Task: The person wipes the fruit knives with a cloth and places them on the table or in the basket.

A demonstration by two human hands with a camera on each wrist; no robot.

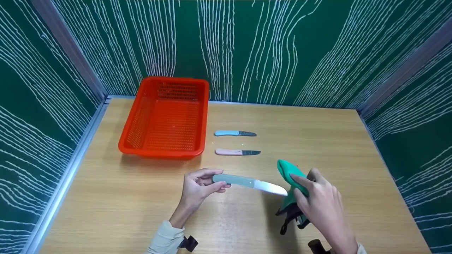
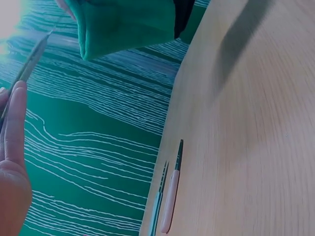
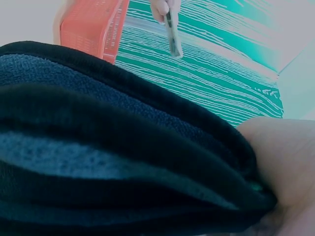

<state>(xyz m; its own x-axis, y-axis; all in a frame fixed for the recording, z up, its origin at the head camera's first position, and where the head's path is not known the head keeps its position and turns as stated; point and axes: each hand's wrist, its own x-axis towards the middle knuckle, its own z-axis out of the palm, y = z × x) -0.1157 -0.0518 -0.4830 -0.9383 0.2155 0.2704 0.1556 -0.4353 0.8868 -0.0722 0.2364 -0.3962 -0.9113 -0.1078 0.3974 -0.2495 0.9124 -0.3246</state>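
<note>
My left hand [image 1: 196, 186] pinches the grey-green handle of a knife [image 1: 237, 180] between thumb and fingers, above the table. Its bright blade points right, with the tip close beside a green cloth [image 1: 289, 170]; whether they touch I cannot tell. My right hand [image 1: 322, 201] grips this folded cloth, which has black edging and a dangling black loop. In the right wrist view, the cloth's dark edges and blue-grey lining [image 3: 59, 155] fill much of the picture. Beyond the hands lie a blue-handled knife [image 1: 227, 133] and a pink-handled knife [image 1: 229, 152], side by side, dark blades pointing right.
A red plastic basket [image 1: 161, 153] with perforated walls stands at the back left of the wooden table [image 1: 116, 211]. Green panels with white wavy lines [image 1: 219, 49] enclose the back and sides. Tiny pale specks lie near the two knives.
</note>
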